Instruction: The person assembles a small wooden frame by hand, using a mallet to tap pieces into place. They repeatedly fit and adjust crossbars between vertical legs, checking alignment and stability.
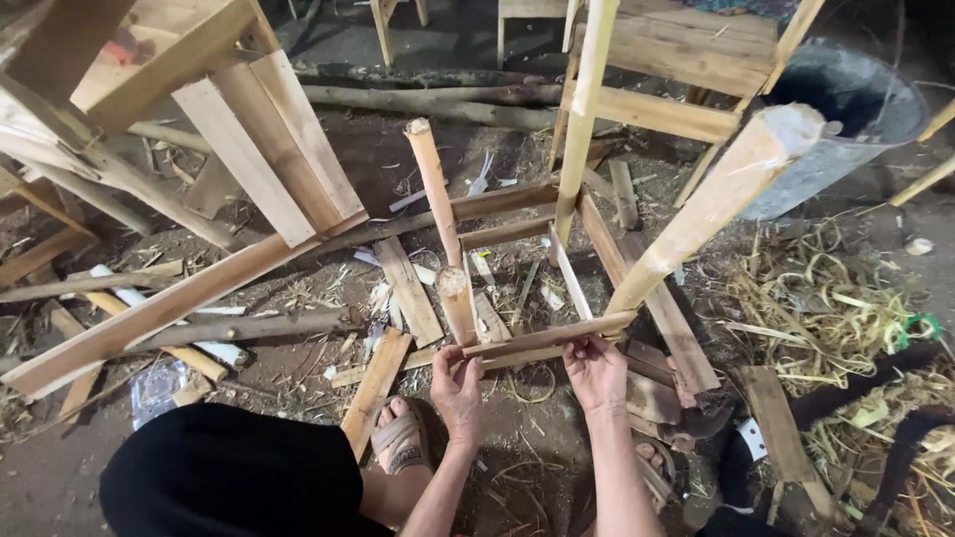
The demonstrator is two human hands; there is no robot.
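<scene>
A thin, pale, flat wooden slat (545,335) lies across the front of an upturned frame of raw timber, spanning two round peeled-wood legs. It is light tan with a rough sawn edge and sits slightly tilted, its right end higher. A second slat of the same kind lies just beneath it, touching.

The left hand (457,388) closes its fingers and thumb around the slat's left end, just below the short round leg (457,301). The right hand (595,370) pinches the slat nearer its right end, fingertips on top, close to the foot of the long slanting round leg (711,204).

Three round legs show: the short one in front, a slimmer one (435,189) behind it, and the thick slanting one at the right. A thin square upright (582,114) rises between them.

Beneath the frame the dirt floor (298,373) is littered with offcut boards and shavings. A larger structure of pale planks (249,139) leans at the left, a grey metal bucket (851,119) stands at the upper right, and a heap of straw-coloured wood curls (826,308) lies well right of the hands. A sandalled foot (401,438) rests just below the left hand, beside a black-clothed knee (229,477).
</scene>
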